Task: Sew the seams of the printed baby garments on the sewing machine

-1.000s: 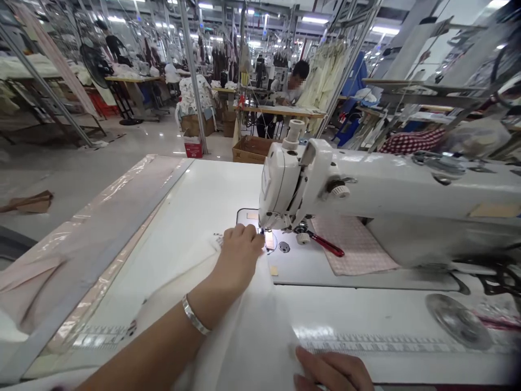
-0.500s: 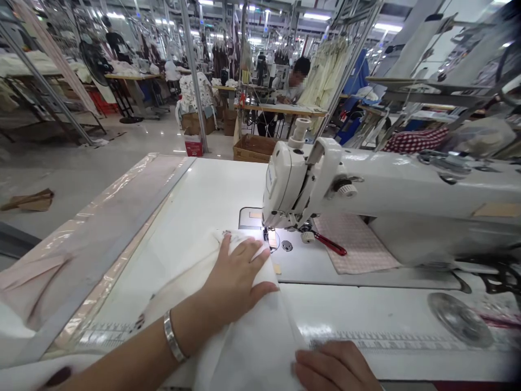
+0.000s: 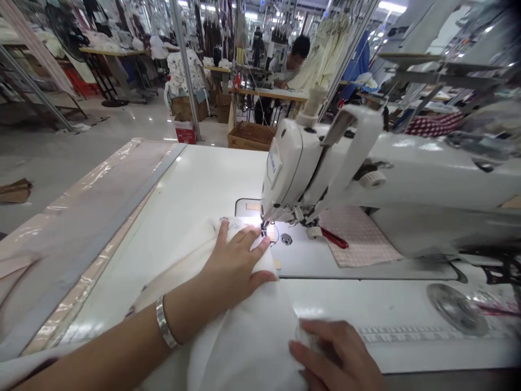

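My left hand [image 3: 234, 260] lies flat on a piece of white fabric [image 3: 244, 331], fingers spread, fingertips just left of the needle and presser foot [image 3: 266, 228] of a white sewing machine [image 3: 366, 174]. A silver bracelet [image 3: 163, 328] sits on that wrist. My right hand [image 3: 337, 353] rests at the near edge of the table, fingers curled over the right edge of the fabric and a small white tag or fold there.
A red-handled tool [image 3: 331, 237] and a checked cloth pad [image 3: 360, 239] lie under the machine arm. A grey strip under clear plastic [image 3: 81, 217] runs along the table's left side. A metal disc [image 3: 456, 308] sits at right. A person [image 3: 295, 60] works at a far table.
My left hand has opened from a bunched grip at the needle to lying flat on the fabric. The right hand has come forward along the fabric edge. The view has shifted closer to the machine.
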